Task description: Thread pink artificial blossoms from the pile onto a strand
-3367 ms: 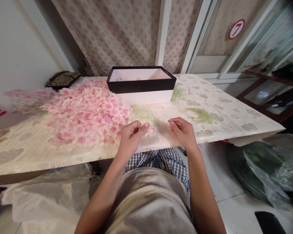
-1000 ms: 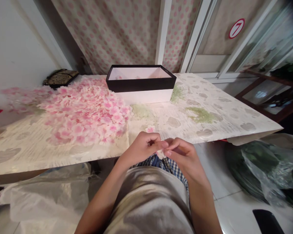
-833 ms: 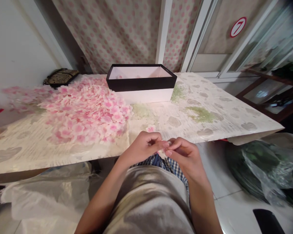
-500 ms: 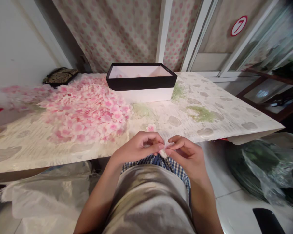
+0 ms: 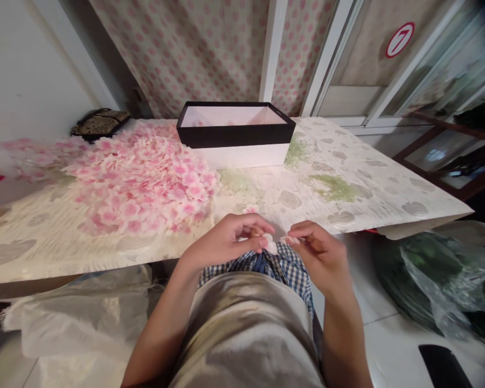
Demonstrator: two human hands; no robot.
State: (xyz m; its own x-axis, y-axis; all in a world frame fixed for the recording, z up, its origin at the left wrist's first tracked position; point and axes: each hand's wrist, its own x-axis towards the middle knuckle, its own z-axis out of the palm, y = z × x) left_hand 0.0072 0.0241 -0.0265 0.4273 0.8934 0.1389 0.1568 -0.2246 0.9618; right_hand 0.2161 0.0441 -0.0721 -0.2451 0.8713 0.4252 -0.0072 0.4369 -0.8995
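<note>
Just beyond my lap, at the table's near edge, my left hand (image 5: 238, 237) pinches a pale artificial flower (image 5: 270, 245) between thumb and fingers. My right hand (image 5: 319, 250), a short gap to the right, pinches another small pale pink flower piece (image 5: 291, 238). Fine details of both pieces are too blurred to make out. A single pink flower (image 5: 250, 208) lies on the table just past my left hand. To the left spreads a large heap of pink artificial flowers (image 5: 145, 178).
A white box with a black rim (image 5: 236, 136) stands at the back of the cloth-covered table (image 5: 388, 188). Green bits (image 5: 333, 187) lie right of it. A dark patterned pouch (image 5: 101, 124) sits at the back left. Plastic-wrapped green material (image 5: 424, 280) is on the floor at right.
My hands have drawn apart, the right one moving slightly right. The pale material that was between them now shows as separate pieces, one in each hand.
</note>
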